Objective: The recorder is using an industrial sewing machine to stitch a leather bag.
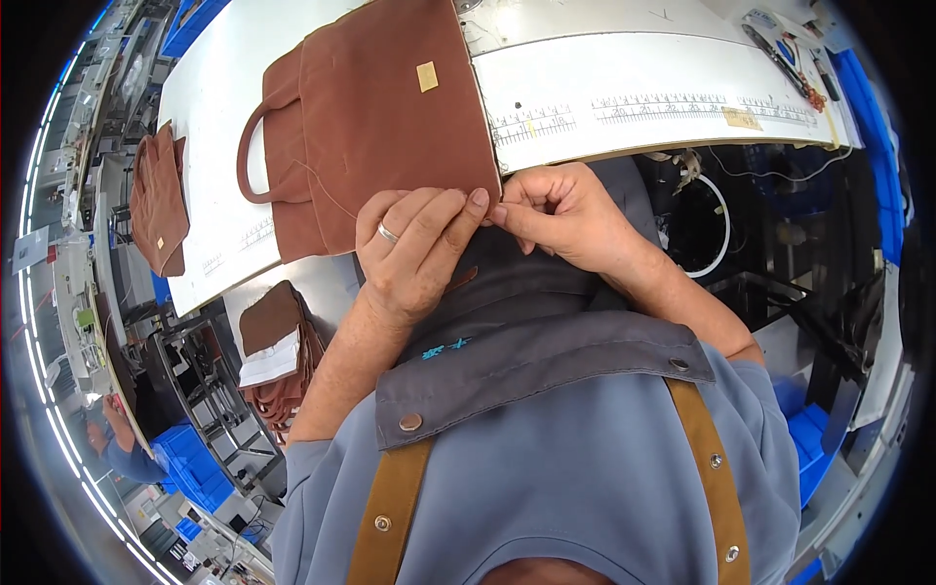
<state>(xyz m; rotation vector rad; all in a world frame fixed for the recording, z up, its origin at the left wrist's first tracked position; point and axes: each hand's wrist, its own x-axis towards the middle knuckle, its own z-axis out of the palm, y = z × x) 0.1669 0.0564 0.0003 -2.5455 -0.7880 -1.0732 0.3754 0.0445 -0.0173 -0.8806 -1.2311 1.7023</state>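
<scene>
A reddish-brown bag with looped handles and a small tan patch lies over the white bench edge, a loose thread across it. My left hand, wearing a silver ring, is closed on the bag's lower right corner, fingertips pressed together there. My right hand pinches that same corner from the right, thumb tip meeting the left fingertips; whatever small thing lies between them is hidden. A dark grey apron is below both hands.
White bench with rulers, tools at back right. Another brown bag lies at left; stacked brown pieces sit below. Blue bins stand lower left and right. A person works at far lower left.
</scene>
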